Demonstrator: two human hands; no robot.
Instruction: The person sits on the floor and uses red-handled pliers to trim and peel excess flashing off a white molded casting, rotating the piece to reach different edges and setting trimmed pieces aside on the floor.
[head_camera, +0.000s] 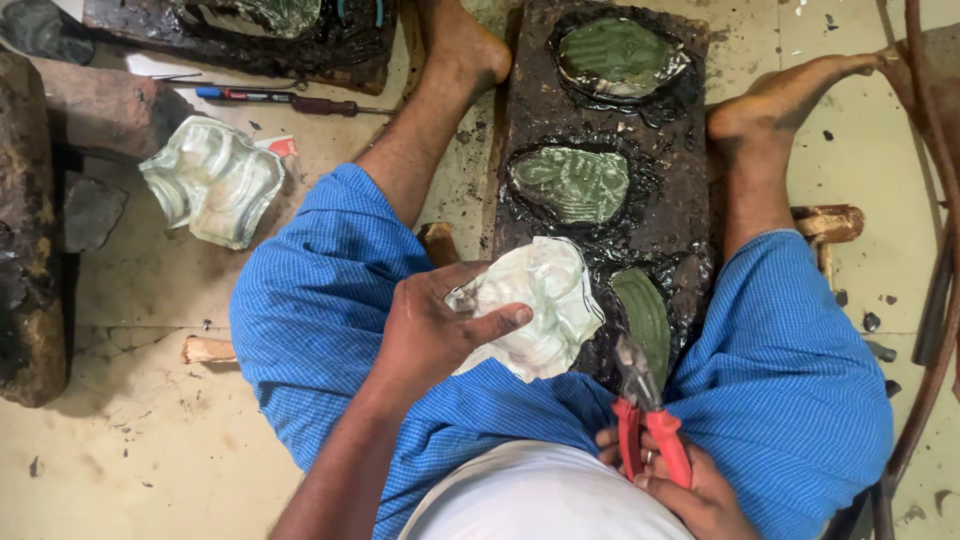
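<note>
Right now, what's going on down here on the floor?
A person sits on the floor with a dark pitch-covered board between their legs. The left hand holds a pale embossed metal sheet over the lap, thumb across its face. The right hand grips red-handled pliers, jaws pointing up toward the board. Three greenish metal pieces are set in the pitch. Another shaped sheet lies on the floor beside a screwdriver.

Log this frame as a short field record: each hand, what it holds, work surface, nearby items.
left hand: holds pale embossed metal sheet piece over lap
right hand: grips red-handled pliers, tip pointing up
work surface: dark pitch-covered board between the bare feet, greenish embossed plates set in it
nearby: second pale embossed sheet piece and red-and-blue screwdriver on floor
</note>
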